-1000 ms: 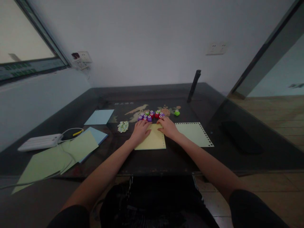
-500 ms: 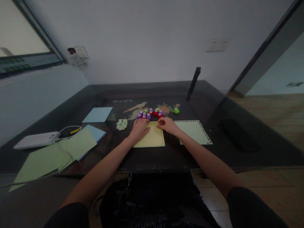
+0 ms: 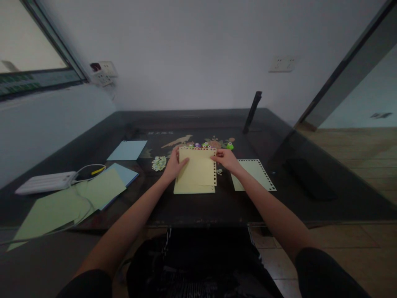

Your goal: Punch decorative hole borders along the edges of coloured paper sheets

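Note:
A yellow sheet of paper (image 3: 197, 167) with punched edges along its top and right side is raised between my hands. My left hand (image 3: 174, 164) grips its left edge, thumb on the front. At the upper right edge my right hand (image 3: 226, 159) pinches it. Beneath lies a stack of yellow paper (image 3: 194, 190), its lower edge showing. Behind the sheet, several small toy figures with big eyes (image 3: 197, 145) are mostly hidden; a green one (image 3: 230, 146) stands apart at the right. Left of my left hand is a pile of small pale pieces (image 3: 159, 163).
A pale punched sheet (image 3: 256, 174) lies at right, near a dark flat object (image 3: 310, 180). At left are a blue sheet (image 3: 127, 150), green sheets (image 3: 52, 211), a white power strip (image 3: 46, 182) and its cable. A black upright object (image 3: 252, 111) stands at the back right.
Both hands have lifted the top yellow sheet off the stack, its far edge now covering most of the toy figures. My right hand has shifted slightly right.

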A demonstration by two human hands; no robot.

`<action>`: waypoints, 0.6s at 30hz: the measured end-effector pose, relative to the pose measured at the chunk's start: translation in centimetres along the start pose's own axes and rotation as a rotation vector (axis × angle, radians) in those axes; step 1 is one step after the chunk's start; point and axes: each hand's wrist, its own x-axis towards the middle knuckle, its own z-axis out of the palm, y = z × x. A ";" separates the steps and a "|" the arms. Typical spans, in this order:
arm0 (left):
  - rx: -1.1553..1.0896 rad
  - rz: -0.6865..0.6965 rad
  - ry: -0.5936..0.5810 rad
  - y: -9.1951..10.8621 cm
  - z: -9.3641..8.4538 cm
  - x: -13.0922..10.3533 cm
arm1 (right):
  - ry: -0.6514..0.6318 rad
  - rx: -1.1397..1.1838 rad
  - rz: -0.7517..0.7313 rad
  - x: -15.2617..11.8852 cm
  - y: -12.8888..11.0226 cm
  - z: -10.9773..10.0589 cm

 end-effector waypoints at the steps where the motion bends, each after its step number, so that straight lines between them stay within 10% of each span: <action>1: -0.123 -0.098 -0.038 0.1 -0.1 0.0 | 0.024 0.049 0.012 0.0 0.0 -0.3; 10: -0.170 -0.327 -0.218 1.3 -0.2 -1.1 | 0.145 0.183 0.070 -0.2 -0.9 -1.8; 18: -0.214 -0.336 -0.175 2.1 0.1 -1.3 | -0.098 0.133 0.121 -3.0 -1.2 -2.4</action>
